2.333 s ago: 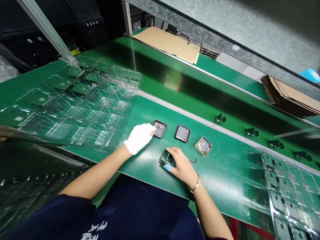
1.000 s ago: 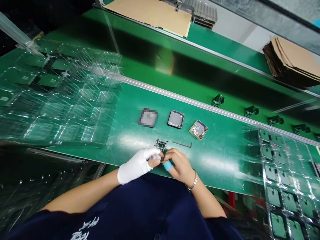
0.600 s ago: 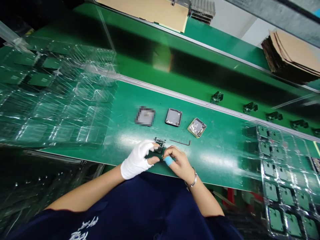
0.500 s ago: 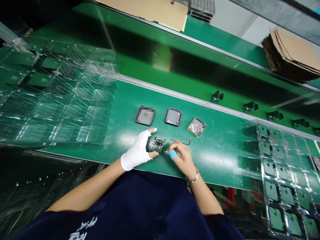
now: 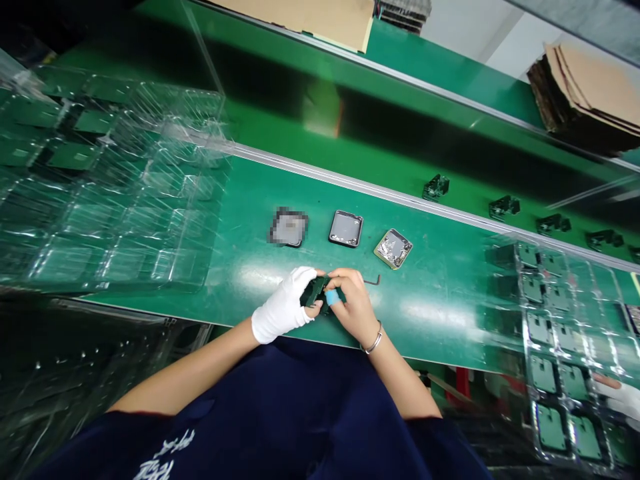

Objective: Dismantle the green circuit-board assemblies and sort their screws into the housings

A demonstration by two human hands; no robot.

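A small dark green circuit board assembly [image 5: 315, 291] is tilted up between my two hands, partly covered by my fingers. My left hand [image 5: 281, 305], in a white glove with bare fingertips, grips its left side. On its right side are the pinched fingers of my right hand [image 5: 354, 301], which has a blue wrap on one digit and a bracelet at the wrist. Just behind the right hand lies a black hex key [image 5: 374, 281], partly hidden. Farther back are a square black housing [image 5: 346, 229], a housing with shiny metal parts [image 5: 393, 249] and a blurred-out square piece [image 5: 289, 229].
Clear plastic trays [image 5: 135, 220] stand on the left. On the right, another tray [image 5: 530, 327] holds green boards, with a co-worker's gloved hand [image 5: 623, 398] beside it. Several small assemblies [image 5: 437, 187] line the back behind a metal rail [image 5: 320, 175]. Cardboard [image 5: 590, 100] is stacked on the shelf.
The assembly lay flat on the table between my hands; now it is lifted and tilted in my fingers. My right hand moved left onto it. A co-worker's hand has appeared at right.
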